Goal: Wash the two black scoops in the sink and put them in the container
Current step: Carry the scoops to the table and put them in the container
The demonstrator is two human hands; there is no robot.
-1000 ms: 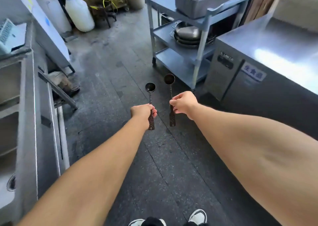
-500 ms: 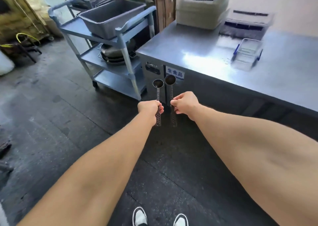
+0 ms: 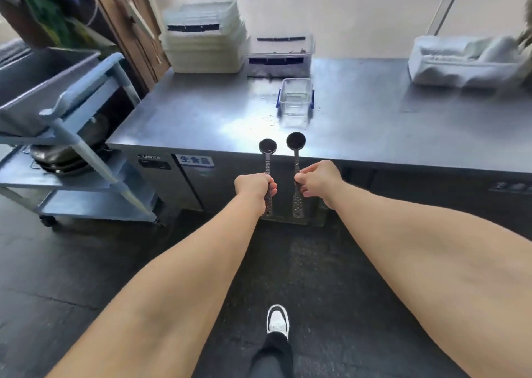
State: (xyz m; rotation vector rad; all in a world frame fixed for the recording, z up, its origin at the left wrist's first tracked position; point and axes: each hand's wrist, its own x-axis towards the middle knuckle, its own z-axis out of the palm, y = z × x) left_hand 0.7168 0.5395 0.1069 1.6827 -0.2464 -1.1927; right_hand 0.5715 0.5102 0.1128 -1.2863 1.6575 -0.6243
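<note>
Left hand [image 3: 254,186] grips the left scoop [image 3: 267,158] by its handle; right hand [image 3: 318,180] pinches the right scoop [image 3: 295,158] mid-handle. Both bowls up, side by side, at the counter [image 3: 201,112] edge. Clear container [image 3: 295,102] sits beyond on the steel top. Risks: wet handles slipping, likelier from the lighter pinch; long handles tipping the small container. Residual water in bowls: blur, cannot tell.

Steel surface [image 3: 374,124] ahead, cart [image 3: 86,153] off to the left.
Stacked white trays [image 3: 205,49] sit at the back, a grey tub [image 3: 37,89] tops the cart, pans [image 3: 66,156] on its middle shelf.
</note>
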